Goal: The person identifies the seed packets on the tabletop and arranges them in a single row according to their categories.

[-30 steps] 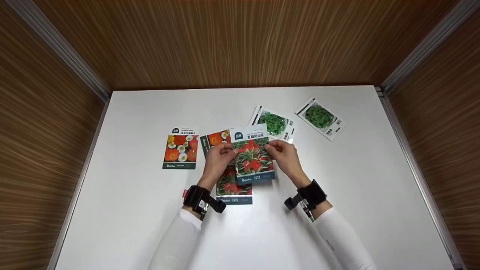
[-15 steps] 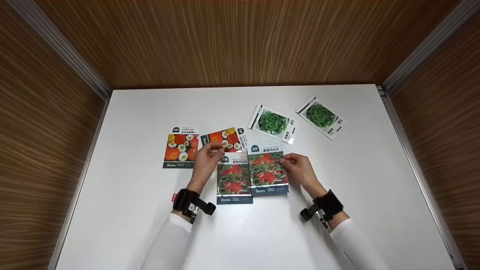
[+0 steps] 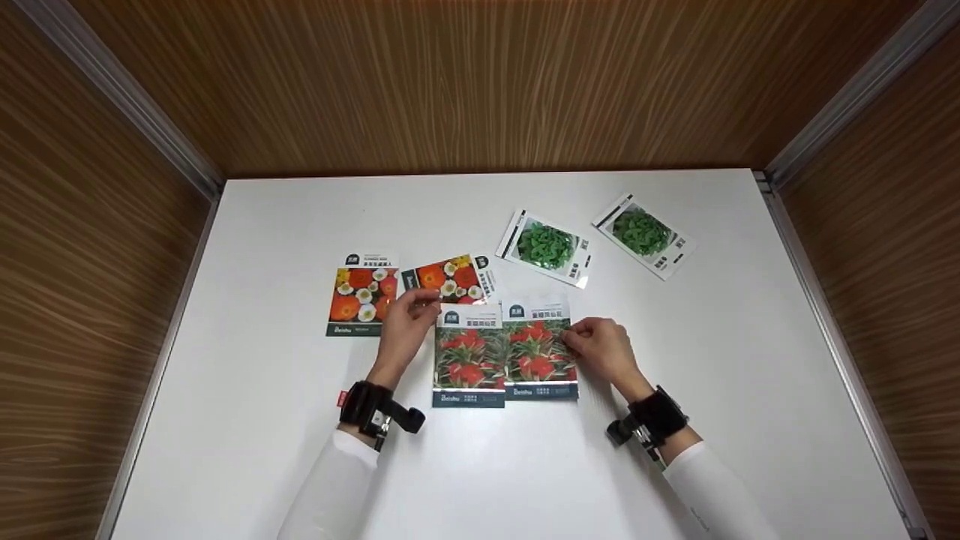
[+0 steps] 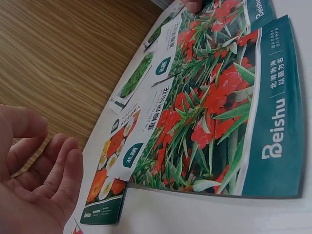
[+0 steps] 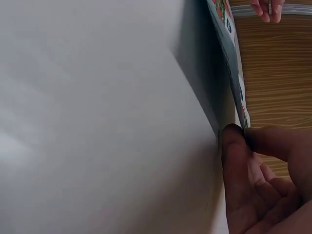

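Note:
Two seed packets with red flowers lie side by side on the white table: the left packet [image 3: 469,361] and the right packet [image 3: 537,358]. My right hand [image 3: 609,351] pinches the right packet's outer edge between thumb and forefinger. In the right wrist view, that packet's edge [image 5: 225,53] stands slightly raised above the table. My left hand [image 3: 405,326] hovers by the left packet's upper left corner. Its fingers [image 4: 66,170] are loosely bent and hold nothing in the left wrist view.
An orange-and-white flower packet [image 3: 361,296] lies at left. A similar tilted packet [image 3: 450,280] lies behind the red pair, partly covered. Two green-leaf packets, one nearer the middle [image 3: 545,246] and one farther right [image 3: 643,234], lie toward the wooden back wall [image 3: 480,90].
My right hand has brought the upper red-flower packet right and down, off the other one, to lie beside it. My left hand has let go of it and drawn back left.

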Tool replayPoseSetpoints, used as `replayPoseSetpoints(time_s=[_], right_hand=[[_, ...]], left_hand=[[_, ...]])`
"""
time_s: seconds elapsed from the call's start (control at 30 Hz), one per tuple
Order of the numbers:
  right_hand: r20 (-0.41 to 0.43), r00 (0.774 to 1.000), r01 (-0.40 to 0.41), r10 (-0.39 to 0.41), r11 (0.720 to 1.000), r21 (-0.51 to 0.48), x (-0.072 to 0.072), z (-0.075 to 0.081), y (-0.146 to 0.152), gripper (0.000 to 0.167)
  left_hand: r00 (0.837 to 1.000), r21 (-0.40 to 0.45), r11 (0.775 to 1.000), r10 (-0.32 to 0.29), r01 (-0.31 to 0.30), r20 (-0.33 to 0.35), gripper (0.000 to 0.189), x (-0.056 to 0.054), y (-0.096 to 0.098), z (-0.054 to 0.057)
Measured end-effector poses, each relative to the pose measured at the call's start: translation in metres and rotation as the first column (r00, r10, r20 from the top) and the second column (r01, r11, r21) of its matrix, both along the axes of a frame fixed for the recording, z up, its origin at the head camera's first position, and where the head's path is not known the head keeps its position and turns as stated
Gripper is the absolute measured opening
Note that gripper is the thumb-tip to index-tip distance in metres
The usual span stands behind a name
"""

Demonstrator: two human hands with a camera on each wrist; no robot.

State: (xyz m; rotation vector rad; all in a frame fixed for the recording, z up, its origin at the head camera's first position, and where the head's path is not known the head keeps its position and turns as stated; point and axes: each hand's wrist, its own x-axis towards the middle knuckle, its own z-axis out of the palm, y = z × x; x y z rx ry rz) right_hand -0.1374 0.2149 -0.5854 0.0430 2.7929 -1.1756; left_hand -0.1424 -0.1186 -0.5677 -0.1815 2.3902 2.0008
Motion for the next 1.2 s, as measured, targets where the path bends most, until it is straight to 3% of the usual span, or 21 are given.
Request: replayPoseSetpoints(time_s=[0.07, 0.13, 0.27, 0.4, 0.5, 0.63, 0.8, 0.9, 1.03, 1.13, 1.2], right_hand=[[-0.01, 1.0, -0.013, 0.014, 0.999, 0.035, 0.0, 0.001, 0.002, 0.017], [-0.004, 1.0, -0.026, 0.026, 0.999, 0.039, 0.0, 0.001, 0.004, 0.018], [0.02, 0.999, -0.047, 0.047, 0.999, 0.009, 0.0, 0.001, 0.009, 0.018], [0.045, 0.996, -0.078, 0.078, 0.997, -0.001, 0.003, 0.001, 0.011, 0.018], [0.04, 0.995, -0.088, 0.087, 0.996, 0.023, 0.004, 0.002, 0.01, 0.018], [0.002, 0.997, -0.079, 0.079, 0.991, 0.11, 0.006, 0.004, 0.008, 0.023], [-0.02, 0.998, -0.061, 0.066, 0.979, 0.192, 0.005, 0.007, 0.007, 0.031], [-0.061, 0.998, -0.016, 0.029, 0.979, 0.203, 0.001, 0.011, 0.008, 0.032], [-0.151, 0.988, 0.039, -0.01, 0.982, 0.186, -0.005, 0.016, 0.01, 0.027], [-0.194, 0.981, 0.048, -0.016, 0.986, 0.158, -0.01, 0.019, 0.009, 0.023], [-0.209, 0.978, 0.043, -0.014, 0.989, 0.138, -0.012, 0.022, 0.007, 0.021]], left_hand=[[0.999, -0.077, 0.996, -0.042, 0.039, -0.031, 0.021, 0.002, 0.0, -0.002], [0.992, -0.182, 0.978, -0.109, 0.097, -0.058, 0.02, 0.004, 0.0, -0.004], [0.966, -0.344, 0.915, -0.247, 0.208, -0.073, 0.017, 0.01, 0.001, -0.01], [0.945, -0.463, 0.85, -0.317, 0.249, -0.074, 0.018, 0.016, 0.001, -0.015], [0.92, -0.58, 0.768, -0.385, 0.272, -0.078, 0.019, 0.021, 0.003, -0.017], [0.866, -0.699, 0.648, -0.494, 0.303, -0.082, 0.027, 0.027, 0.01, -0.018], [0.805, -0.771, 0.544, -0.589, 0.331, -0.071, 0.034, 0.032, 0.025, -0.013], [0.756, -0.806, 0.481, -0.652, 0.345, -0.065, 0.036, 0.034, 0.038, -0.011], [0.693, -0.843, 0.371, -0.721, 0.39, 0.004, 0.049, 0.04, 0.056, -0.013], [0.67, -0.856, 0.301, -0.739, 0.421, 0.07, 0.059, 0.044, 0.065, -0.016], [0.668, -0.859, 0.279, -0.738, 0.43, 0.095, 0.064, 0.046, 0.066, -0.019]])
